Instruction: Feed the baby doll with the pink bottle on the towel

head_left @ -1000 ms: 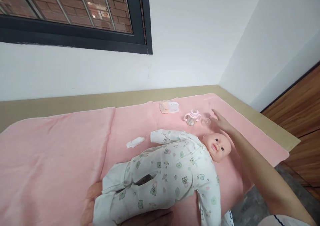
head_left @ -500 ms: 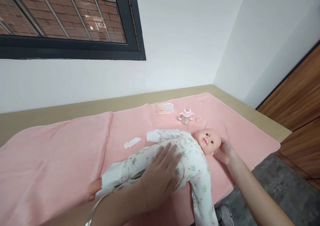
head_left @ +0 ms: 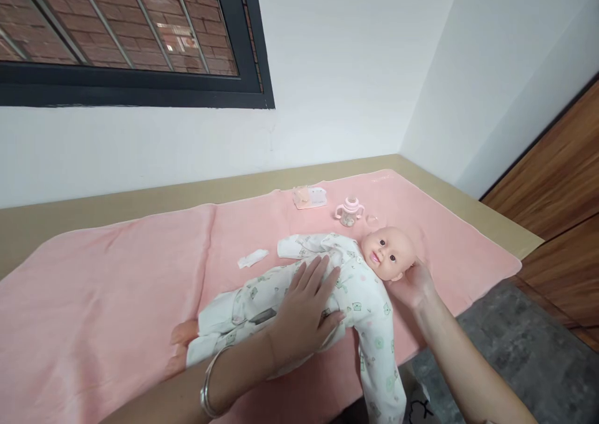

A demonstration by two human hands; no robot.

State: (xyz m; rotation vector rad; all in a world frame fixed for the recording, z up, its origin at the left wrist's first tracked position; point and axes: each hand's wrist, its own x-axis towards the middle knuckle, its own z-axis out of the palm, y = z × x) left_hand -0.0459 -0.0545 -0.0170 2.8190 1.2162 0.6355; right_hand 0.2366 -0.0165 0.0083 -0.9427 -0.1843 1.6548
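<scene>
A baby doll (head_left: 367,299) in a white printed sleepsuit lies on its back on a pink blanket (head_left: 140,274), its head toward the right. My left hand (head_left: 306,305) rests flat on the doll's belly, fingers stretched out. My right hand (head_left: 414,283) cups the back of the doll's head from below, and its fingers are partly hidden behind the head. One doll arm hangs down over the near edge of the blanket. A small folded white cloth or tissue (head_left: 253,258) lies beyond the doll's legs.
Beyond the doll stands a pink two-handled baby bottle (head_left: 349,212), with a small clear cap (head_left: 372,220) to its right. A pack with a white and peach cover (head_left: 309,197) lies further back. The tan table edge (head_left: 515,233) runs along the wall.
The doll's head has risen and tilted slightly with my right hand beneath it. My left hand stays on the belly. The view has shifted a little.
</scene>
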